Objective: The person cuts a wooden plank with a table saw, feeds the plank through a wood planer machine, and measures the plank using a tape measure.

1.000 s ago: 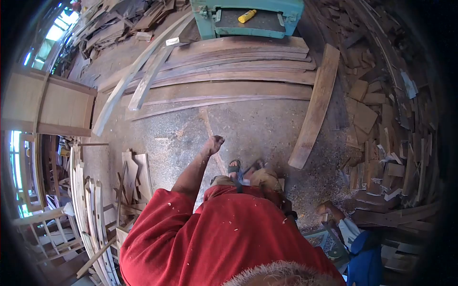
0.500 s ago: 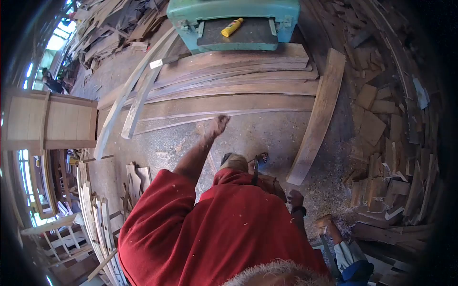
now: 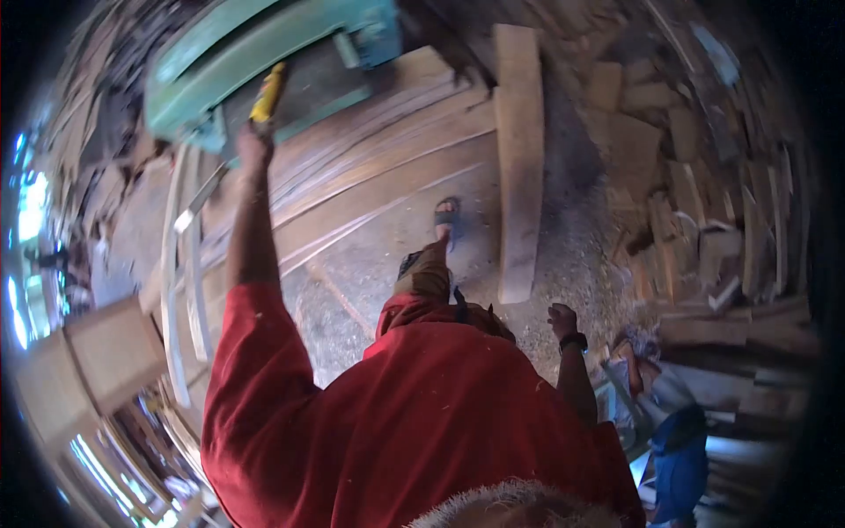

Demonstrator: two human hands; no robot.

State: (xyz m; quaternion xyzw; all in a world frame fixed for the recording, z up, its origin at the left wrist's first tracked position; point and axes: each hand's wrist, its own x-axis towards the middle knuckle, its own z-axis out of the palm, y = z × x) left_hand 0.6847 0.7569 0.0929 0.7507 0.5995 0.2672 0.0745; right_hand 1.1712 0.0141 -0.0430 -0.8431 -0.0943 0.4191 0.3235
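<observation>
My left hand (image 3: 256, 143) reaches forward to the green machine (image 3: 255, 57), closed round the lower end of a small yellow bottle (image 3: 268, 91). Motion blur hides the separate fingers. Most of the bottle juts out beyond the hand, over the dark flat plate (image 3: 308, 88) of the machine. Whether it still touches the plate I cannot tell. Low at my right side, my right hand (image 3: 563, 322) has its fingers curled in, with nothing visible in them and a dark band at the wrist. A wide plank (image 3: 519, 167) lies on the floor ahead of it.
Long boards (image 3: 370, 150) lie stacked before the machine. Narrow pale strips (image 3: 172, 282) lean at the left, near a wooden cabinet (image 3: 114, 356). Offcuts (image 3: 634, 141) heap up along the right. Another person (image 3: 678, 440) is low at the right, partly in view.
My left arm has stretched forward from above the floor to the yellow bottle, and the hand has closed on it. The view has swung round; one foot now shows ahead.
</observation>
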